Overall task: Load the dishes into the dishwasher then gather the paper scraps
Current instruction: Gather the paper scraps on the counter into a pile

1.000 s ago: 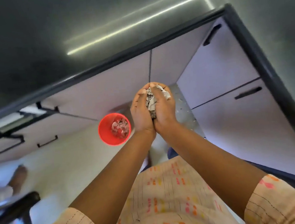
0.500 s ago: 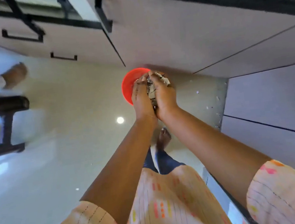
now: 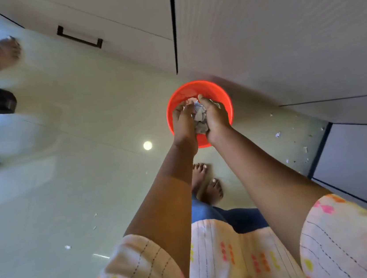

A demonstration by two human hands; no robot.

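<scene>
Both hands have come down over the red bucket, which half a second ago showed only behind the fingertips and now rings them at the centre of the frame. Between the palms sits a wad of paper scraps (image 3: 199, 118), cupped by the left hand (image 3: 183, 122) on one side and the right hand (image 3: 215, 117) on the other, fingers curled round it. Beneath them the red bucket (image 3: 174, 103) stands on the pale floor (image 3: 87, 118), close to the grey cabinet fronts (image 3: 280, 34). Loose scraps (image 3: 278, 134) lie scattered on the floor at right. Bare feet (image 3: 206, 182) show below the arms. At upper left, another person's foot (image 3: 0, 55) is blurred.
</scene>
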